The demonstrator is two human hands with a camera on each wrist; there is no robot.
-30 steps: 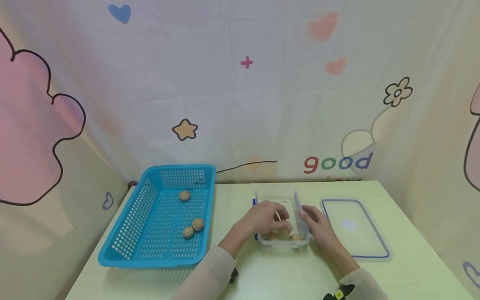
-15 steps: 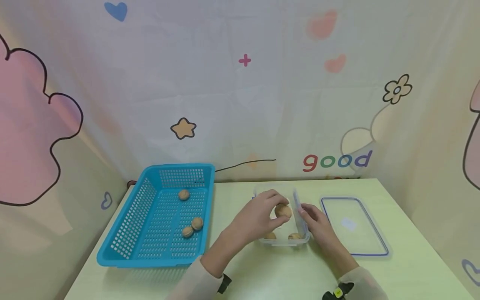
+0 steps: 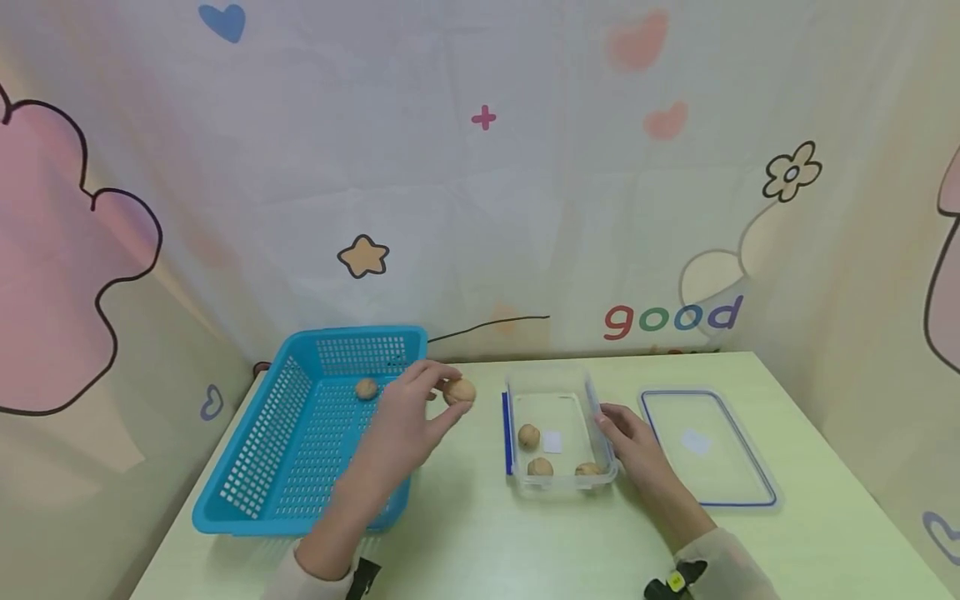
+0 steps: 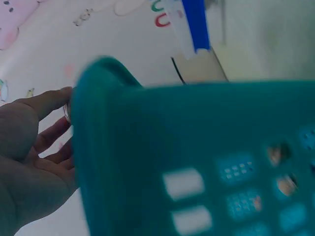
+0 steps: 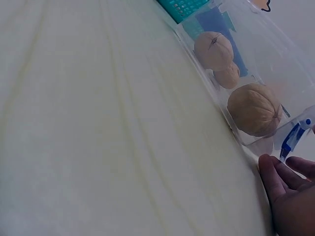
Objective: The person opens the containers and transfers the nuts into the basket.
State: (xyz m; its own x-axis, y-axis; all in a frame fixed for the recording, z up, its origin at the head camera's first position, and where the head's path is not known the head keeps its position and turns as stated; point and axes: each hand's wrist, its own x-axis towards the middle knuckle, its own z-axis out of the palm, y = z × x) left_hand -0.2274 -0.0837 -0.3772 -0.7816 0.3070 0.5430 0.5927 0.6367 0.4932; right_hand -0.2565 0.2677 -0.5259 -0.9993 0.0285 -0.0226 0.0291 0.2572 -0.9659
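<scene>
My left hand (image 3: 401,417) pinches a walnut (image 3: 459,392) between thumb and fingertips, above the right rim of the blue plastic basket (image 3: 300,521). In the left wrist view the basket wall mostly hides that walnut. One walnut (image 3: 366,388) shows on the basket floor; in the left wrist view, brown walnuts (image 4: 287,185) show through the wall's holes. Three walnuts (image 3: 528,437) lie in the clear plastic container (image 3: 562,483), near its left and front walls. My right hand (image 3: 641,446) holds the container's right wall, fingers beside a blue latch (image 5: 295,136).
A clear lid with a blue seal (image 3: 708,446) lies flat on the pale table (image 3: 480,550), right of the container. A printed curtain (image 3: 480,208) hangs behind the table's far edge. A small white patch (image 3: 552,442) shows on the container's floor.
My left hand has lifted a walnut out of the container and carried it left to the basket's right rim. My right hand has stayed at the container's side.
</scene>
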